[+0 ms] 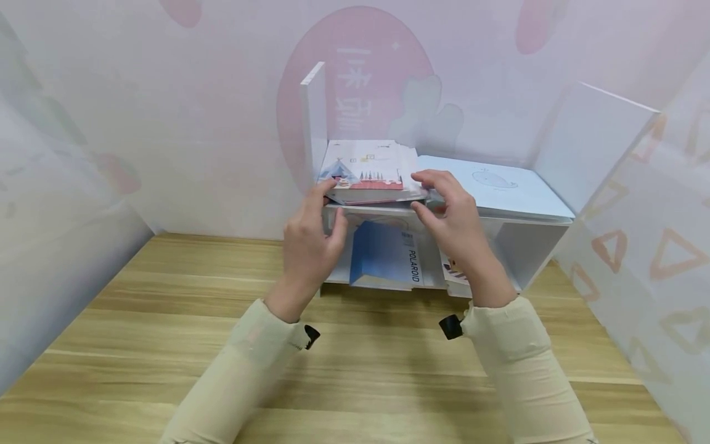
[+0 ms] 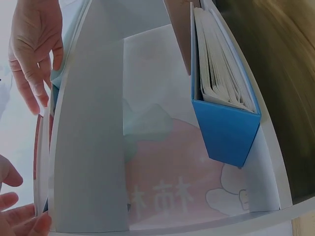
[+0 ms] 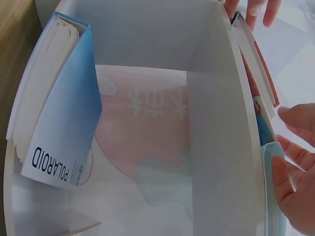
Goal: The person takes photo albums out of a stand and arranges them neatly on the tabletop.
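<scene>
Since the book stack (image 1: 377, 180) lies flat at the left end of the shelf's top, just beside the left upright panel (image 1: 315, 117), I take it that panel serves as a stop. Its books overlap unevenly, which is probably why I see a hand at either side. The left hand (image 1: 313, 237) has its fingers loosely spread, index fingertip on the near left corner of the top book (image 1: 363, 161), thumb apart near the shelf's edge. The right hand (image 1: 455, 216) curves at the stack's right side, thumb and index finger well parted, gripping nothing; whether its fingertips brush the books, I can't tell from here. Farther right, a pale blue book (image 1: 507, 192) lies flat. On the shelf's (image 1: 516, 246) lower level the blue album (image 1: 383, 250) lies cover up, its weight likely keeping it put, above the wooden table (image 1: 166, 320).
</scene>
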Tool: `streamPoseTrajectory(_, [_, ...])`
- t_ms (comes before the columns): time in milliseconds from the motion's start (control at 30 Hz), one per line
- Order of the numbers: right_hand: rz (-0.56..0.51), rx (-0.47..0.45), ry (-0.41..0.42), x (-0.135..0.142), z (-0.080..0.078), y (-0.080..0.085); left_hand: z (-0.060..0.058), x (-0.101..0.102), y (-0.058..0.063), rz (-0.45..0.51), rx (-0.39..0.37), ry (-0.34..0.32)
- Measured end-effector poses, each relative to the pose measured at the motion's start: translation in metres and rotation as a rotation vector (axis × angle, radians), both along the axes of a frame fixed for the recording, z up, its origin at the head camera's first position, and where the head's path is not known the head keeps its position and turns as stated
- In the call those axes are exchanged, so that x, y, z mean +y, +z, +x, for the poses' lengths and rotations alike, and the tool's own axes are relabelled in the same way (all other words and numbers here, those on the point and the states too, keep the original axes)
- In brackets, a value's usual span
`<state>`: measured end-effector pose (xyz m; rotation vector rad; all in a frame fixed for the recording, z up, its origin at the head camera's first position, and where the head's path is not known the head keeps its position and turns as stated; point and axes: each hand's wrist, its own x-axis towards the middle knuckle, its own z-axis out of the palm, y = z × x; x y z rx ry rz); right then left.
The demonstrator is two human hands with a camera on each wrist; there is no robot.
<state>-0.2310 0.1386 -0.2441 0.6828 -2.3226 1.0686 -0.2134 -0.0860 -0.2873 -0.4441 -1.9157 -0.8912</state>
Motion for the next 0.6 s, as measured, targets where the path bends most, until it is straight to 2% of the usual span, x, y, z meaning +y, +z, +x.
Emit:
streamPoseTrajectory(233, [-0.042, -0.014, -0.063, -0.001, 0.001, 0.000, 0.000, 0.002, 0.001, -0.001, -0.002, -0.044])
streamPoseTrajectory(433, [-0.098, 0.054, -0.138, -0.006, -0.001, -0.004, 0.000, 0.006, 0.003, -0.005, 0.002, -0.021])
streamPoseTrajectory(600, [-0.093, 0.085, -0.156, -0.009, -0.001, -0.012, 0.000, 0.008, 0.000, 0.004, 0.007, -0.001])
